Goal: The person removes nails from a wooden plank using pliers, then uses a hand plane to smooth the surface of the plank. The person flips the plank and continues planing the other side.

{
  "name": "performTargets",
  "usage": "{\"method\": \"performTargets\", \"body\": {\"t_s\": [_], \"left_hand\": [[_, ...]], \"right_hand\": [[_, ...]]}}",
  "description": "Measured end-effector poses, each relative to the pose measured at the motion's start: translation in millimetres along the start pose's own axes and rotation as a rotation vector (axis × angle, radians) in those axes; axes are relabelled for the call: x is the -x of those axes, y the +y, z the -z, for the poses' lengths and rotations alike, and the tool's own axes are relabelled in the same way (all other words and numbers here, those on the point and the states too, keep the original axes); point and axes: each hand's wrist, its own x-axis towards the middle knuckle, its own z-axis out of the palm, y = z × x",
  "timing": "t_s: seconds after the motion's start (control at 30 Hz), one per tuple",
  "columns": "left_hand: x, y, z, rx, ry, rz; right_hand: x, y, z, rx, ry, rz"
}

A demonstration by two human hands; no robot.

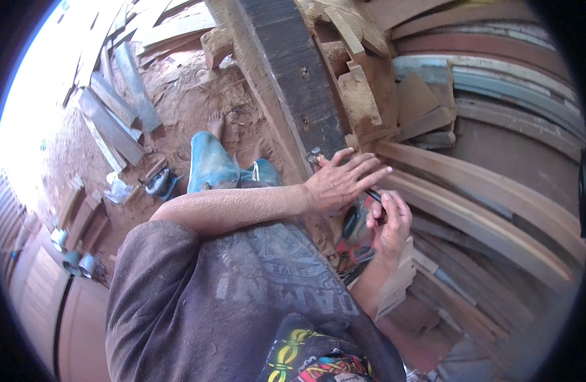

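My left hand (339,183) reaches across from the left with its fingers stretched out and slightly spread, palm down beside the dark plank (306,83). By its thumb, at the plank's near end, is a small metal fitting (314,155). Close on the right, my right hand (392,223) is curled, thumb and fingers closed on a thin black piece (373,194). That piece runs up to the left hand's fingertips; whether it is a cord or a handle I cannot tell. Below both hands sits a red and dark power tool (353,235), partly hidden by them.
Long boards (490,204) are stacked along the right, with offcuts (360,95) beside the plank. Loose planks (111,127) lie on the sawdust-covered ground at the left. Near them are a blue and black tool (158,184) and a clear plastic bag (118,189).
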Motion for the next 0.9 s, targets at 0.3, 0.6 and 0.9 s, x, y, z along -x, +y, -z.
{"method": "performTargets", "body": {"t_s": [0.3,0.6,0.9], "left_hand": [[-16.4,-24.6,-31.1,0.128,0.12,0.146],[-34.2,-32.6,-5.4,0.306,0.163,0.263],[-30.7,-26.0,-9.6,0.25,0.276,0.197]], "right_hand": [[-49.4,16.5,25.1,0.13,-0.253,0.227],[-51.4,96.5,41.9,0.534,-0.61,0.188],[-24.6,52.7,22.6,0.201,-0.571,-0.017]]}}
